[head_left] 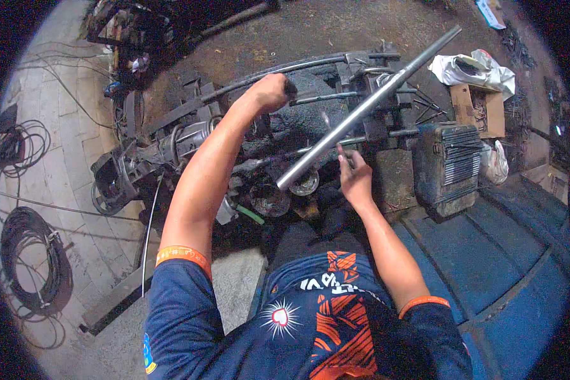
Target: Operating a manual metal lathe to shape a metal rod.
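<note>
My left hand (pixel 272 94) is closed over the far side of a greasy machine (pixel 190 140) with long parallel rods. A dark patch shows at its fingertips, and what it grips, if anything, is hidden. A long, shiny metal tube (pixel 348 120) slants across the machine from near the middle to the far right, its far end thinner. Just below the tube, my right hand (pixel 356 176) has its fingers stretched and apart, dark with grease, with nothing seen in them. Two round tins (pixel 270 199) stand near the machine's front, by a green piece of hose (pixel 249 214).
Right of the machine stands a dark ribbed metal box (pixel 449 166). Beyond it are a cardboard box (pixel 478 109) with small parts and a white sack (pixel 474 71). Blue metal sheeting (pixel 487 278) covers the lower right. Coiled black cable (pixel 33 258) lies on the left floor.
</note>
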### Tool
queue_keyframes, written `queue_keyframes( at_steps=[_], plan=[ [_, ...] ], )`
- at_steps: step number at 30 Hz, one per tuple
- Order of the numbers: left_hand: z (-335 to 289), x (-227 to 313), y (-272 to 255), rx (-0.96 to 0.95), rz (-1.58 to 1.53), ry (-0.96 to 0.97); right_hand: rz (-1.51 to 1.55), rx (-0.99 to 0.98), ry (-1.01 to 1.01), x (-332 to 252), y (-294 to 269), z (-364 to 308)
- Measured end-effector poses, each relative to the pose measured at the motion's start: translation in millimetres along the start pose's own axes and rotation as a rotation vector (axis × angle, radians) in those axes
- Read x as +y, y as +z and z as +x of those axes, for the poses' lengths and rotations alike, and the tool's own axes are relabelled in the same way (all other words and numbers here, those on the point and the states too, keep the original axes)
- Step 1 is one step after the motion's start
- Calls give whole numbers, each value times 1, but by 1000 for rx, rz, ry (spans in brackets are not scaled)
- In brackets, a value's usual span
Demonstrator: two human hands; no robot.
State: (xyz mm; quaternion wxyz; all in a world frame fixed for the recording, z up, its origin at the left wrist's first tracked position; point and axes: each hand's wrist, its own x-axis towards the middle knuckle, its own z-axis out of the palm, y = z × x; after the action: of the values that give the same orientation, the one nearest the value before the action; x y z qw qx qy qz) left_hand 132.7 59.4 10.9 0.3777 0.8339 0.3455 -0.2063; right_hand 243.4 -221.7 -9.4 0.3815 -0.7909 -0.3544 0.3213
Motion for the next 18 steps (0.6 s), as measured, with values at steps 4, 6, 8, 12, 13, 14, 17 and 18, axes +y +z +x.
queue_keyframes(
  at_steps=[4,6,8,12,13,14,17,18],
  plan=[
    [-48,15,6,637,-61,32,-35,0,-117,-14,20,23],
    [-87,24,23,883,-195,21,-109,-49,-56,-18,30,32],
    [-124,36,52,974,-342,7,-188,-98,-95,-23,39,37],
    [-168,60,122,966,-572,-10,-174,-72,-193,-31,43,37],
    [-174,62,136,918,-565,-17,-213,-115,-200,-32,43,36],
    [-182,63,149,836,-621,-96,-149,-123,-146,-32,39,33],
    [-190,62,174,716,-703,-166,-130,-55,-158,-26,33,31],
    [-190,61,179,694,-674,-149,-135,-56,-161,-24,33,31]
  ],
)
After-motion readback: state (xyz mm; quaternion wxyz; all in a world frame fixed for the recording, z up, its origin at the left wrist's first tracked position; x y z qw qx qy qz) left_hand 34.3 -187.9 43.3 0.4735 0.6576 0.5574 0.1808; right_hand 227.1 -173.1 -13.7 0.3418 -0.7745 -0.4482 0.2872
